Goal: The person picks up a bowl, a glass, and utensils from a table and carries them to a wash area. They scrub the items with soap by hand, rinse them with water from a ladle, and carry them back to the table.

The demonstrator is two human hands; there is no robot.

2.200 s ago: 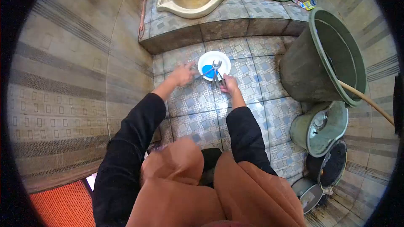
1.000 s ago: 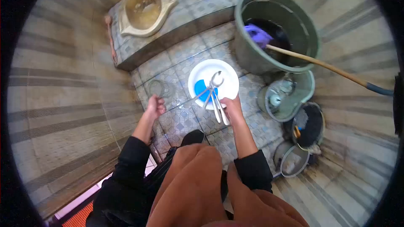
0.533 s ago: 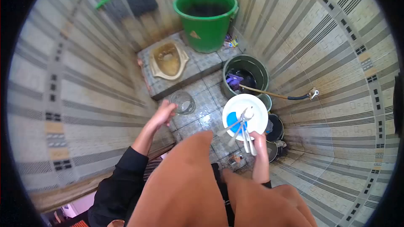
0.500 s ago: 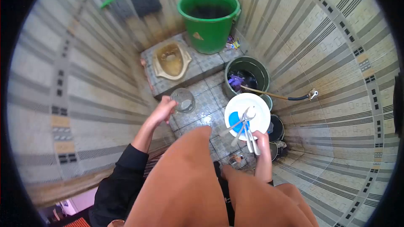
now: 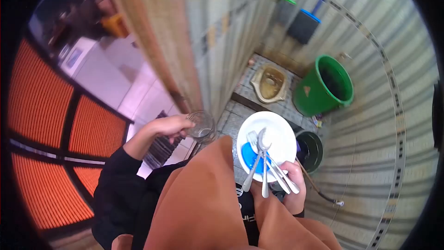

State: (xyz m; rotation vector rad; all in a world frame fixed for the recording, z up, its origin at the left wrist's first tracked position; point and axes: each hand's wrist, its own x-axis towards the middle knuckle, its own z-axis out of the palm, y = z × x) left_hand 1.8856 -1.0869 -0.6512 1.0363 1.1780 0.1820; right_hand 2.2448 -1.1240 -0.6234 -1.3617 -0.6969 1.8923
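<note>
My left hand (image 5: 172, 126) is closed on the near side of a clear, round glass container (image 5: 202, 126), held out at the left near the doorway. In my right hand (image 5: 294, 189) is the lower right rim of a white plate (image 5: 283, 134). Several metal spoons and a fork (image 5: 262, 150) lie fanned on the plate, their handles sticking out over its near edge towards me. Beneath them on the plate is a flat blue piece (image 5: 249, 158).
A squat toilet (image 5: 269, 85) sits on a raised tiled step, beside a tall green bucket (image 5: 309, 91). A dark green tub (image 5: 317, 150) and a tap hose (image 5: 319, 190) are at the right. Left are a wall edge, a doorway with a dark mat (image 5: 159, 153), and an orange-slatted door (image 5: 41, 125).
My view has swung left, bringing the doorway and orange door into sight. Both hands keep hold of the glass container and the plate, and the plate now sits closer to the glass container.
</note>
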